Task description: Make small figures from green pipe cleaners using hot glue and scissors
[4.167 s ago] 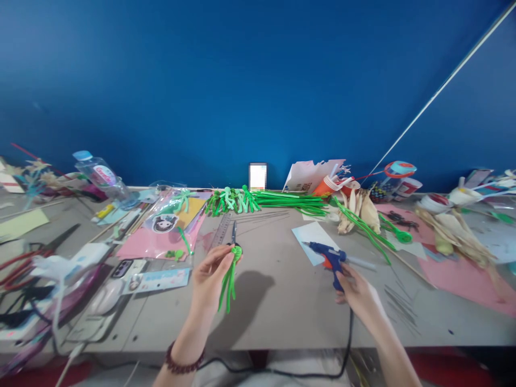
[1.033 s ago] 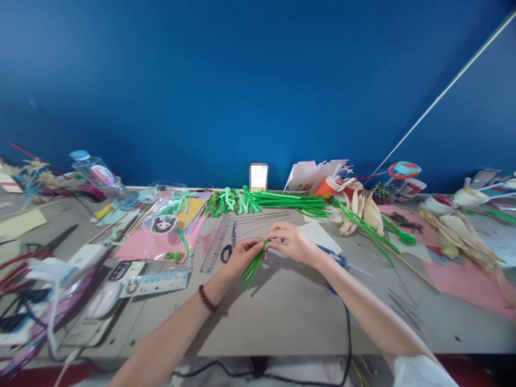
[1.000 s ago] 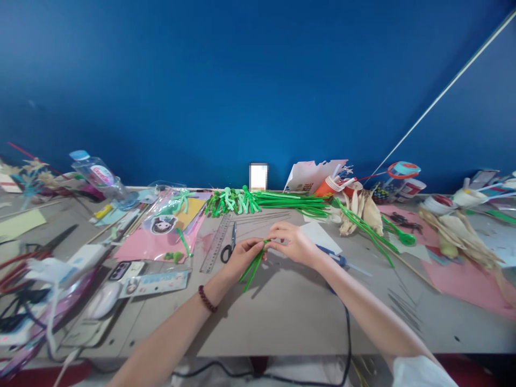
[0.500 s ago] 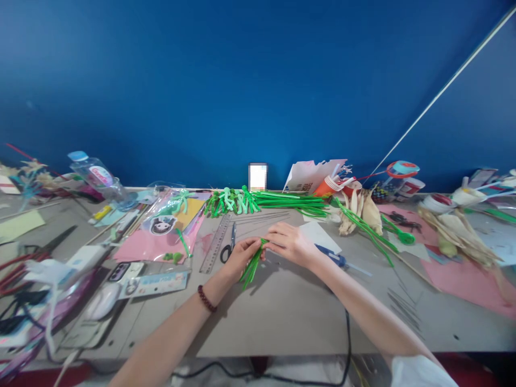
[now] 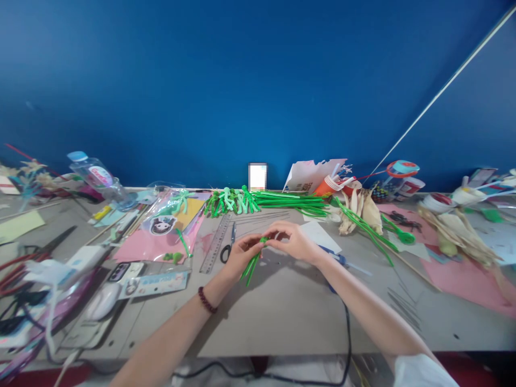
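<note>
Left hand [image 5: 244,255]: grip pinched closed on the green stem piece [image 5: 251,270], loose ends hanging below. Right hand [image 5: 293,243]: grip closed at its knotted top, fingertips meeting the left's.

Bench [image 5: 258,322], nearby: black-handled scissors [image 5: 226,252] and clear ruler [image 5: 214,247], just left of the grip; thin wires [image 5: 266,216], green stems [image 5: 294,201] and twisted green pieces [image 5: 231,201], beyond it. Blue glue gun [image 5: 341,259], right of the grip, largely beneath the right forearm, which covers its middle; white paper [image 5: 320,236] beside it.

Containers: clear bottle [image 5: 97,173], blue cap, tilted, far left, contents unclear; orange cups [image 5: 327,186], tilted, beyond and right, white sticks at their mouths; white cup [image 5: 437,202], far right, dark red inside; clear bag [image 5: 161,217], left, with coloured sheets, in or under it unclear.

Obscured: knotted top, mostly behind fingers; black cord [image 5: 348,333], partly below the bench edge; pixelated upright panel [image 5: 258,177], unreadable; outer edges, blurred.
</note>
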{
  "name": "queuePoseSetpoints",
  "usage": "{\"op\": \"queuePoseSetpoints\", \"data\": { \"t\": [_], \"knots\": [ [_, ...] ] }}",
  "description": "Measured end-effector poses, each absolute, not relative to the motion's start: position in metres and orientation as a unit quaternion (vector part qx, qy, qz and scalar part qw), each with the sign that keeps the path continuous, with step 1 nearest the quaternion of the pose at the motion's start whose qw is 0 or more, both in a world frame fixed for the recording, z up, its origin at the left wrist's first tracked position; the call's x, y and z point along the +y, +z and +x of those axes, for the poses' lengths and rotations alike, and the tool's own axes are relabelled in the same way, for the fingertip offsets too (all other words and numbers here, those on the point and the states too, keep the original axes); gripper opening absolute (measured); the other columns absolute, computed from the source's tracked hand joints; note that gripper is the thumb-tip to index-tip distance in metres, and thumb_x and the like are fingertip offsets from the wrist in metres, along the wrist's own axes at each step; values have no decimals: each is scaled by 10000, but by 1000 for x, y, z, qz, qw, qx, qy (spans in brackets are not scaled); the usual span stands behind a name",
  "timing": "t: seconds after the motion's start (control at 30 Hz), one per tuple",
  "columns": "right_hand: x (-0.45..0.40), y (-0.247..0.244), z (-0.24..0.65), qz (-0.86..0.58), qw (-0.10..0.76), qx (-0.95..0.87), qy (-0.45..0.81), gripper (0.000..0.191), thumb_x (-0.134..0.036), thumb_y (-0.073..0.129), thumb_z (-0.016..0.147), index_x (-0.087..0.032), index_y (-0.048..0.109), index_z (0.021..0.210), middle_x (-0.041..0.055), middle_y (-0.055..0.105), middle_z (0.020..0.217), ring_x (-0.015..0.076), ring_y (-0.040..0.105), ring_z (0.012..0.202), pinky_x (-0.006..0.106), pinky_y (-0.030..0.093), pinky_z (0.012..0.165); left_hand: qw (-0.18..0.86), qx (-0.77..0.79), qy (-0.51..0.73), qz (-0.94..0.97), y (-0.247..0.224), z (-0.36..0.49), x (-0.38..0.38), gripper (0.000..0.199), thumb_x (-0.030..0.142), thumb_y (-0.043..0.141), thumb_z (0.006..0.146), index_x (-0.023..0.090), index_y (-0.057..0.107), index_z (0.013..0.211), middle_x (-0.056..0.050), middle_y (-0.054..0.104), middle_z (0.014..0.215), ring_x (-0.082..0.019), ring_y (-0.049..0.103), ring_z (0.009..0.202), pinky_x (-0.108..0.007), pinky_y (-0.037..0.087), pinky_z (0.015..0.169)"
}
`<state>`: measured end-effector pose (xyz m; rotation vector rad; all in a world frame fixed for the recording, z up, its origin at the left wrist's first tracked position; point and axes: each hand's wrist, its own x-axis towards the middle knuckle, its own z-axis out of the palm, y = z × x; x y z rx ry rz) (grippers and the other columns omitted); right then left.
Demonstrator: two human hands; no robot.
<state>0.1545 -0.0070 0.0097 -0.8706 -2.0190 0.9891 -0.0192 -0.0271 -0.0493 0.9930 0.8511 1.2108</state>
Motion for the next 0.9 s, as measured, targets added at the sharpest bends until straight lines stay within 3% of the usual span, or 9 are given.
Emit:
{"op": "queuePoseSetpoints", "data": {
  "t": [0.17,0.53,0.9],
  "knots": [
    [-6,10,154,-383,347,-743,426,170,-216,543,806,-180,675,905,52,638,908,141,606,737,243,520,606,572,383,543,481,-49,-18,-27,259,320,735,662,170,680,865,-38,665,829,-98,543,592,-236,459,559],
    [-4,5,155,-347,363,-822,267,349,-56,474,779,-227,706,975,36,675,879,145,605,803,224,453,621,447,423,551,564,-56,-20,-27,210,325,668,730,185,656,886,-44,658,823,-146,588,705,-253,462,593],
    [-2,1,155,-338,344,-843,237,306,-40,459,754,-189,696,878,51,677,857,163,615,808,274,477,744,268,434,572,642,-49,-22,-33,131,275,626,771,212,633,886,-34,623,804,-144,567,721,-261,455,637]
  ]
}}
